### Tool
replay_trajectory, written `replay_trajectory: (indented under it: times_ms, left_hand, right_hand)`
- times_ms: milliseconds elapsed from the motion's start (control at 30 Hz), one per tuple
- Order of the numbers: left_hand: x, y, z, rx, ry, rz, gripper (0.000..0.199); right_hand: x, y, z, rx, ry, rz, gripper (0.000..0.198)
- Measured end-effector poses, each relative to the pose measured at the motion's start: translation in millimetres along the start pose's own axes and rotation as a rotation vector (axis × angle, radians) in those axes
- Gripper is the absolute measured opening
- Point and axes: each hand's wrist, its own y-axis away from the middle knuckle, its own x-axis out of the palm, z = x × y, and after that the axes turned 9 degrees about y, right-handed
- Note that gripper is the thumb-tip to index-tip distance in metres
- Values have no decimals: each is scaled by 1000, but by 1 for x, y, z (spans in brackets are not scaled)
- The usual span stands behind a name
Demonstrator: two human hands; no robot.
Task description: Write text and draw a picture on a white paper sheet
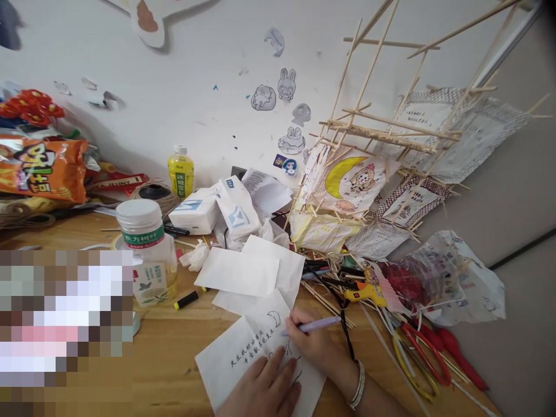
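Observation:
My right hand [313, 343] grips a light purple pen [322, 324], its tip near the surface of a white sheet of paper [243, 335]. A crescent moon outline, two lines of handwritten Chinese characters and some curved dark lines are on that sheet. Flat on its lower part rests my left hand [264, 385], fingers stretched out and partly covering the drawing. Just beyond lie more white sheets of paper [238, 271], overlapping one another. A silver bracelet [358, 387] circles my right wrist.
Bamboo stick frames [393, 136] with drawn panels stand at right. Near them lie a yellow glue gun [367, 292], red-handled scissors [428, 353] and loose sticks. Tissue packs [237, 205], a plastic jar [145, 249], a yellow bottle [181, 172] and a marker [186, 300] sit left. Pixelation hides the lower left.

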Motion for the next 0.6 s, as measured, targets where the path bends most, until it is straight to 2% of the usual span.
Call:
replay_trajectory:
  times_ms: [233,600]
  left_hand:
    - [-3,-2,0,9,-14,21,24]
    - [-3,0,-2,-60,144,98,30]
  right_hand:
    - [0,2,-3,-30,74,21,30]
    - [-4,1,4,-29,105,-11,32]
